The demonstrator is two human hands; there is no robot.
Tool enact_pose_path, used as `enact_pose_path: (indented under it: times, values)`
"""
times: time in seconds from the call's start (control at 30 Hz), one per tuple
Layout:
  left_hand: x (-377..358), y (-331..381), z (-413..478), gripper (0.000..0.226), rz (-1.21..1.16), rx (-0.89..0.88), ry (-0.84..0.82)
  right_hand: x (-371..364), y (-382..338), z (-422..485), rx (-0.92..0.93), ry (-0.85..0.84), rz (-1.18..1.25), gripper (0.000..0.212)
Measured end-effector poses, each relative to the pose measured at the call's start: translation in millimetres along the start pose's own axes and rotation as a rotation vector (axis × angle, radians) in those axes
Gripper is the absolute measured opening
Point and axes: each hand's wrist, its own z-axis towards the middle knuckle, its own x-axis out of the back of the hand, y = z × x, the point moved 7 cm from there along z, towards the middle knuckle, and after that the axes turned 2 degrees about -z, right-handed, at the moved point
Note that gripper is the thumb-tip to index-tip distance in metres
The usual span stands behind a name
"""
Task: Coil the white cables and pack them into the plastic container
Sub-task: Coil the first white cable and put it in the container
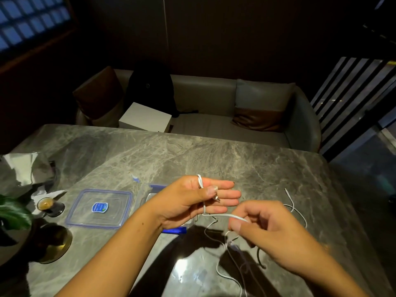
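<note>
White cable (pixel 225 215) loops round the left hand (pixel 188 200), thumb pinning it — right hand (pixel 267 231) pinches the slack.

Dim lounge corner around a grey marble table (pixel 192 151).
Beyond the table's far edge stands a grey sofa (pixel 205 93), cushions (pixel 261 103) at both ends, a white box (pixel 145 117) and dark bag (pixel 150 88) on its seat. The wall (pixel 214 39) behind is dark; a blue-lit gridded window (pixel 32 22) sits up left of the table, a slatted screen (pixel 342 93) to its right.
</note>
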Motion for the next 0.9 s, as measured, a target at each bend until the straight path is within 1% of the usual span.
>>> enact_pose_path:
  times: [0.13, 0.2, 0.3, 0.4, 0.5, 0.63, 0.77, 0.8, 0.9]
  values:
    - [4.6, -1.3, -3.0, 0.040, -0.042, 0.016, 0.000, 28.2, -13.1, -2.2, 0.036, 0.092, 0.119, 0.014]
    - [-0.7, -2.9, -3.4, 0.041, -0.038, 0.023, -0.050, 36.7, -15.9, -0.8, 0.069, 0.121, 0.119, 0.010]
    - [-13.3, -7.5, -0.9, 0.045, 0.008, 0.039, -0.117, 43.2, -18.2, 5.5, 0.115, 0.154, 0.033, 0.016]
    - [-19.4, -13.3, 2.1, 0.043, 0.041, 0.067, -0.114, 47.9, -19.2, 16.9, 0.151, 0.180, -0.045, 0.018]
    - [-24.1, -21.7, 2.3, 0.041, 0.026, 0.100, -0.131, 45.3, -16.2, 29.3, 0.162, 0.166, -0.099, 0.012]
    - [-31.6, -31.1, 3.9, 0.048, 0.007, 0.116, -0.166, 37.4, -14.6, 39.1, 0.176, 0.139, -0.138, 0.011]
    - [-39.0, -31.5, 8.4, 0.055, 0.092, 0.095, -0.196, 31.4, -20.7, 47.4, 0.202, 0.114, -0.232, 0.011]
    - [-39.4, -30.7, 9.4, 0.054, 0.111, 0.088, -0.201, 30.8, -22.3, 49.1, 0.208, 0.115, -0.248, 0.011]
    - [-37.3, -25.8, 10.3, 0.041, 0.161, 0.072, -0.205, 31.2, -25.4, 51.1, 0.225, 0.140, -0.274, 0.013]
